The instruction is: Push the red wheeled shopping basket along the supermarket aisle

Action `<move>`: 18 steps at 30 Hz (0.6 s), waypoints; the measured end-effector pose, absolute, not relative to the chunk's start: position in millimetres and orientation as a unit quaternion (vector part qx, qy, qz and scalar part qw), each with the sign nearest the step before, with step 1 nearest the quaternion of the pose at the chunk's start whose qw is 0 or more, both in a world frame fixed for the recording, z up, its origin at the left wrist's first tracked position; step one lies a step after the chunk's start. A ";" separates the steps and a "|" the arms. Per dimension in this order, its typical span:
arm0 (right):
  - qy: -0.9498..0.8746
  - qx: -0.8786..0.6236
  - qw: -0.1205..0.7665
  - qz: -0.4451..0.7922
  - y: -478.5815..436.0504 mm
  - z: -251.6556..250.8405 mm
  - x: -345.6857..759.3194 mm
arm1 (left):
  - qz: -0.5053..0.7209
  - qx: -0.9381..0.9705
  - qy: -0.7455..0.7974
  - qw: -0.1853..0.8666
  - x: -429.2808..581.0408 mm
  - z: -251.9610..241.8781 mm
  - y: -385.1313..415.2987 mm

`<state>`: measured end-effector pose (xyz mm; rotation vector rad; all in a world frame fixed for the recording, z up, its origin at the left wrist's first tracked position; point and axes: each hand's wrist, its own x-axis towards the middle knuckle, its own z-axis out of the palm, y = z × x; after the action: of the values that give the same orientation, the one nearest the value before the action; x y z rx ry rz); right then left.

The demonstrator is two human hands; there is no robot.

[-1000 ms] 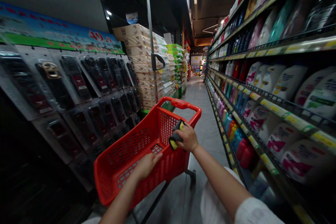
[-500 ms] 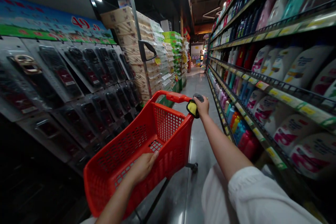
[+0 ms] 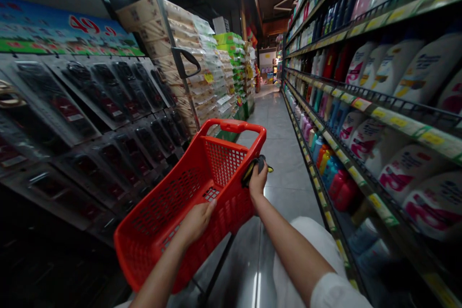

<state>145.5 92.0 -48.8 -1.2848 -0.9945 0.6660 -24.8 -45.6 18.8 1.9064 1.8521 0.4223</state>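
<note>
- A shopper's right hand (image 3: 258, 180) grasps a black, grey and yellow cloth (image 3: 248, 173), its fingers closed on the fabric against the outer side of a red cart (image 3: 233, 207), just below the rim
- The left hand (image 3: 197, 224) lies on the cart's near rim, thumb along the top; its other fingers are mostly hidden, and whether they are clenched or loose cannot be told
- The cart sits directly under the left fingers and beside the right, its handle (image 3: 231, 127) arching just beyond the right fingertips, with no lettering readable on its wall
- Well to the left of both hands' fingers, a blue and green banner (image 3: 21, 21) advertises "49.9" in red figures, its smaller characters too blurred to read
- Beneath that banner, left of the left fingers, packaged belts (image 3: 104, 89) hang in rows, their dark red labels illegible
- Ahead of the fingers, past a metal pole with a black grip (image 3: 180, 63), stand stacked packs (image 3: 184, 45), one marked with a yellow tag (image 3: 208, 78)
- To the right of the right fingers, shelves carry white bottles (image 3: 391, 175) with pink labels, brand lettering blurred, above strips of yellow price tags (image 3: 432, 137) whose figures cannot be read
</note>
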 end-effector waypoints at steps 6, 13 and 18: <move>-0.528 -0.495 0.650 0.232 114.6 -17.9 159.0 | 0.148 0.684 0.682 0.212 -26.6 13.5 -39.5; -0.449 -0.565 0.605 0.335 99.1 -77.2 126.0 | 0.157 0.683 0.677 0.225 -27.0 14.1 -35.9; -0.559 -0.520 0.612 0.206 92.9 -44.9 135.3 | 0.160 0.681 0.681 0.217 -30.1 12.9 -38.8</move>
<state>135.3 92.9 -44.9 -1.1984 -1.2902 0.4753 -30.1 -38.8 12.9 1.8853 1.8879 0.4433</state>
